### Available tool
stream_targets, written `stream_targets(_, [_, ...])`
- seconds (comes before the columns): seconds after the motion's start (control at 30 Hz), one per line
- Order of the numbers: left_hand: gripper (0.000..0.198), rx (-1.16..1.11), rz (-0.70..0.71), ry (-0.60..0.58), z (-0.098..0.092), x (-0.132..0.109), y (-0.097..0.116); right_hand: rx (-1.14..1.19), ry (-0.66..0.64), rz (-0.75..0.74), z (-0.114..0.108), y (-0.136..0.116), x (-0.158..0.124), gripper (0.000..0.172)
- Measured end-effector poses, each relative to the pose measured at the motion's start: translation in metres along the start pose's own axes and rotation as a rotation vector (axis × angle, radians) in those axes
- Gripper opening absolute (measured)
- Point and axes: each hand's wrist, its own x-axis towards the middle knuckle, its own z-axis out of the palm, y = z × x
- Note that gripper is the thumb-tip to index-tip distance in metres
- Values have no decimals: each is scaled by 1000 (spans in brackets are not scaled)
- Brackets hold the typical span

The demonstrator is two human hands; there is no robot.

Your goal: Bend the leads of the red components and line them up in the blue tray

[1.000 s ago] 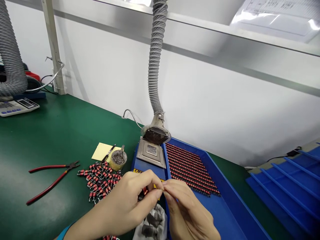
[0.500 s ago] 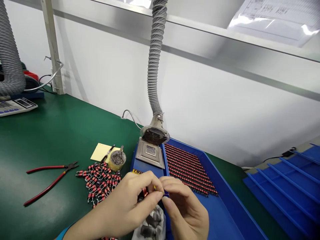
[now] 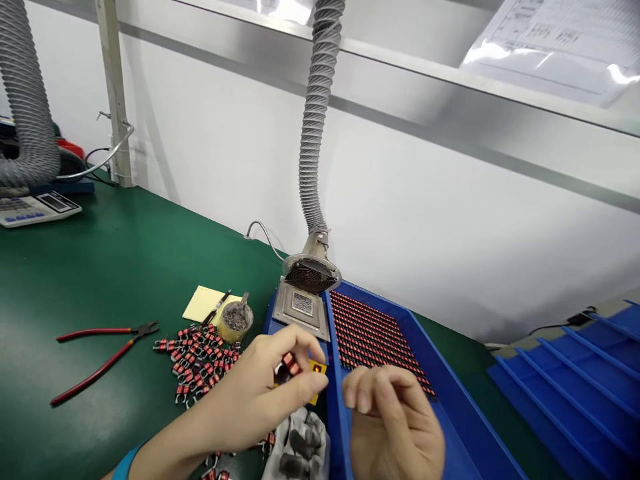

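Observation:
My left hand (image 3: 280, 387) is closed, thumb and index finger bent towards each other. Small red wire-wound coils with dark ends (image 3: 290, 363) show inside its curled fingers. My right hand (image 3: 395, 420) is a little to the right, over the near edge of the blue tray, with fingers curled in; whatever they may hold is hidden. Below my left hand lies a whitish glove with dark fingertips (image 3: 300, 447). A pile of similar red coils with bare wire legs (image 3: 203, 363) lies on the green table to the left.
The blue tray (image 3: 465, 400) holds rows of coils. Behind my hands stands a solder pot (image 3: 303, 307) under an extraction hood (image 3: 313, 270). Red-handled pliers (image 3: 115, 357), a tin of grey paste-like matter (image 3: 235, 320), yellow paper (image 3: 200, 301) and a calculator (image 3: 40, 208) lie left. Blue ribbed trays (image 3: 575, 373) stand right.
My hands, with fingertips together before, are now apart. The right hand has moved right over the tray; the left has stayed nearly in place, and a yellow warning label shows between them.

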Motion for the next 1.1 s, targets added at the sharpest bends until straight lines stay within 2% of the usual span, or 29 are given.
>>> stream_targets(0.1, [35,-299,51,-10,5,3,-8,103,-104,204,12,10,-6,17])
stream_targets(0.17, [42,-363,83,13,8,4,-13,178,-113,354,22,15,-12,12])
stream_targets(0.23, [46,-276,79,74,10,4,-16,233,-73,476,30,18,-16,12])
stream_targets(0.3, [47,-145,75,123,11,3,-16,275,-10,543,34,20,-19,26])
stream_targets(0.37, [46,-70,75,123,12,1,-14,311,10,578,32,22,-20,35])
stream_targets(0.43, [45,-15,84,97,12,1,-12,344,-35,623,26,27,-19,37])
stream_targets(0.53, [45,99,118,133,10,4,-10,360,-100,652,17,34,-17,34])
stream_targets(0.6, [37,76,107,180,8,7,-9,326,-79,626,14,37,-16,30])
stream_targets(0.73, [10,-238,9,211,2,15,-10,268,-14,570,22,37,-19,20])
stream_targets(0.9, [16,-508,-69,332,0,19,-11,273,12,557,36,32,-22,18])
stream_targets(1.0, [18,-536,-32,427,-2,18,-10,292,-75,586,38,31,-22,15])
stream_targets(1.1, [13,-547,92,600,-10,18,-8,305,-129,619,38,31,-20,12])
